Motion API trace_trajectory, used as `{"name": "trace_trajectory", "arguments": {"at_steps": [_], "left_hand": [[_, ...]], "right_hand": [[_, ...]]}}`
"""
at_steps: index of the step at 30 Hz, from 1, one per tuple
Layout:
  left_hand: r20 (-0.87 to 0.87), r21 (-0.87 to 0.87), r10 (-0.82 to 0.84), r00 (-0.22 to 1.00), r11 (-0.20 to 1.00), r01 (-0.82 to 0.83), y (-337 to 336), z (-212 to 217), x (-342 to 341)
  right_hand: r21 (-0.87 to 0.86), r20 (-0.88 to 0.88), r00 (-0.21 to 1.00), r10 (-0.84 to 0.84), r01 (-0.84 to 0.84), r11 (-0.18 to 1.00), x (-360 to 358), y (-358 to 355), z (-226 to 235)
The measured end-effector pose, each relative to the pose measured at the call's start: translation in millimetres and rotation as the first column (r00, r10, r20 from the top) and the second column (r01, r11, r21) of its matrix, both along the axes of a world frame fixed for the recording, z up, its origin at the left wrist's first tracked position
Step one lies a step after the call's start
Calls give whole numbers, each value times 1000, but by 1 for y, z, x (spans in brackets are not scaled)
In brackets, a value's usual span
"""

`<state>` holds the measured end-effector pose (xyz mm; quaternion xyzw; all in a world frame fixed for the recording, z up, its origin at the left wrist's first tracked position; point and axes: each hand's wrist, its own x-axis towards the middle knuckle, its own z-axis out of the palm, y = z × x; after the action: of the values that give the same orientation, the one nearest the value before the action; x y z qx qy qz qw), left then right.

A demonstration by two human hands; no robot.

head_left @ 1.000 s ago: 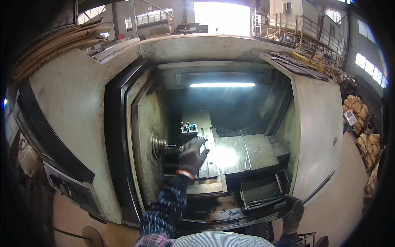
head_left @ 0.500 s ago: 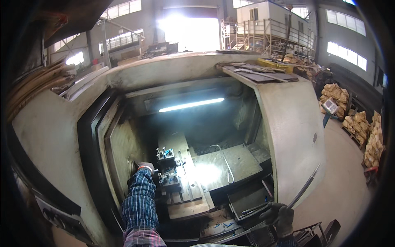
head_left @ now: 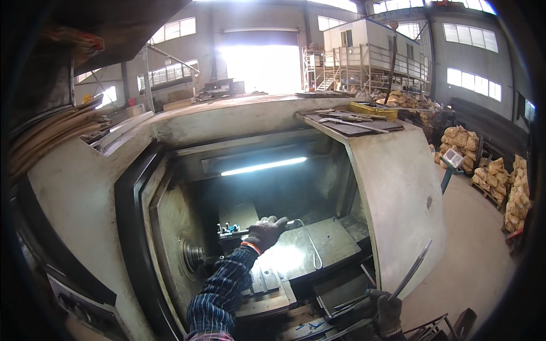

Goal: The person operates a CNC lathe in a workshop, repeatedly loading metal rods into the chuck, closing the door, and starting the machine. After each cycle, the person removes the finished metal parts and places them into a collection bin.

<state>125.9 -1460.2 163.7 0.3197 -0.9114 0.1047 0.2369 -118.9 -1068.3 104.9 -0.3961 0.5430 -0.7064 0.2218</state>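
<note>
Two gloved hands worked a lathe point(head_left: 392, 187): the left hand point(head_left: 264, 232) lay open on the toolpost point(head_left: 230, 232), the right hand point(head_left: 388, 311) gripped a rod point(head_left: 410, 271).

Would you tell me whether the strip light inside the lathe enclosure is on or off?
On: the strip light glows bright white above the gloved left hand.

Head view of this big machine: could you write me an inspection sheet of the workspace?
Surface: grey machine bed, brightly lit, inside the open housing.
Job's things: tool block beside the chuck; long metal rod.
Clutter: metal pieces on the machine top.
Hands: left hand, gloved, rests by the tool block; right hand, gloved, grips the rod.
Cables: thin bent hose on the bed.
Surroundings: stacked sacks, workshop doorway.
</note>
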Motion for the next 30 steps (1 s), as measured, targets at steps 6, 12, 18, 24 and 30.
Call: {"name": "trace_trajectory", "arguments": {"at_steps": [6, 12, 18, 24, 30], "left_hand": [[-767, 74, -112, 632, 963, 260, 148, 40, 62], [-932, 231, 359, -50, 696, 680, 297, 46, 218], [-912, 409, 393, -115, 885, -220, 409, 61, 290], [-887, 185, 450, 98, 542, -819, 400, 26, 377], [-857, 210, 515, 2, 353, -911, 363, 14, 372]], "right_hand": [[38, 81, 995, 61, -64, 997, 29, -16, -8], [209, 26, 930, 366, -363, 908, 73, -85, -13], [250, -247, 818, 519, -464, 850, 100, -213, -12], [371, -875, 280, 396, -139, 918, 161, -340, 33], [486, -868, -91, 489, 58, 872, 225, -396, 30]]}}
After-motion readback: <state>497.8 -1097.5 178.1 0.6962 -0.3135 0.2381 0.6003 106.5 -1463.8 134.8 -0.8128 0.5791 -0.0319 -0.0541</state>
